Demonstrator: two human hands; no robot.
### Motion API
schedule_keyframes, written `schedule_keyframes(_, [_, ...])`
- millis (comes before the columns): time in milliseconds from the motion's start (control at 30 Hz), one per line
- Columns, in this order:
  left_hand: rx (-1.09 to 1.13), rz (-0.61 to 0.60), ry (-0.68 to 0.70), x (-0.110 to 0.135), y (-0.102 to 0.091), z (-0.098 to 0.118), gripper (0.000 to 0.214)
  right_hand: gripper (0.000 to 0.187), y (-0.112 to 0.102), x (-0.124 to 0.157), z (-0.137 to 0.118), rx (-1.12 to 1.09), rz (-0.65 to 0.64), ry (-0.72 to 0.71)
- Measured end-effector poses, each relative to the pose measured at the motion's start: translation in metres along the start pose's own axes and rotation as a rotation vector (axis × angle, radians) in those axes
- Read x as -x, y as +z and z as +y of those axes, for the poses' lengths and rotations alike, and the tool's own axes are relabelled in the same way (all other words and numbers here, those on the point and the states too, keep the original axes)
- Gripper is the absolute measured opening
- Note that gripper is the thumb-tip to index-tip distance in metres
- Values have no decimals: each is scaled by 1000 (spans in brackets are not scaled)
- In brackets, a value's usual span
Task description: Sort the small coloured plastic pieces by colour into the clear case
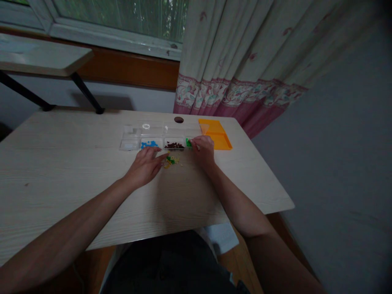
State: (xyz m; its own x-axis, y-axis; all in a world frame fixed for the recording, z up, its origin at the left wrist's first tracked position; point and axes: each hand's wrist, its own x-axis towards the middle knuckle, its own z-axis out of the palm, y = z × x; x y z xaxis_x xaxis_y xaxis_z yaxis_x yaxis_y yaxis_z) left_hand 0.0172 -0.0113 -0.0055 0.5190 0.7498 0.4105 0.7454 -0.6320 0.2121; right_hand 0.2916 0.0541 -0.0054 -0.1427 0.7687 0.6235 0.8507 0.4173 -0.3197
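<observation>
A clear plastic compartment box (163, 130) lies on the table with its lid folded back. Blue pieces (148, 144), dark brown pieces (174, 145) and green pieces (188, 142) sit in separate compartments. My left hand (145, 167) rests at the front edge of the box, fingers stretched out, one reaching to a small loose pile of yellow and green pieces (172, 160) on the tabletop. Over the green compartment, my right hand (204, 149) has its fingertips pinched together; whatever is between them is too small to make out.
An orange tray (221, 141) stands just right of the box. Behind the box is a round hole (179, 119) in the tabletop (76, 171). A raised shelf (39, 55) on black legs stands at the back left, and a curtain (226, 61) hangs behind the table.
</observation>
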Motion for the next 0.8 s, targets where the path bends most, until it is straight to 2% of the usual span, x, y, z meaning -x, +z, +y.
schedule_keyframes(400, [82,11,-34,-1,-7,1,28,27,-3,-1,-2,-28,-40,20])
schedule_keyframes(800, [28,-2,11,-3,-8,3,20,29,-6,-1,-6,18,-36,6])
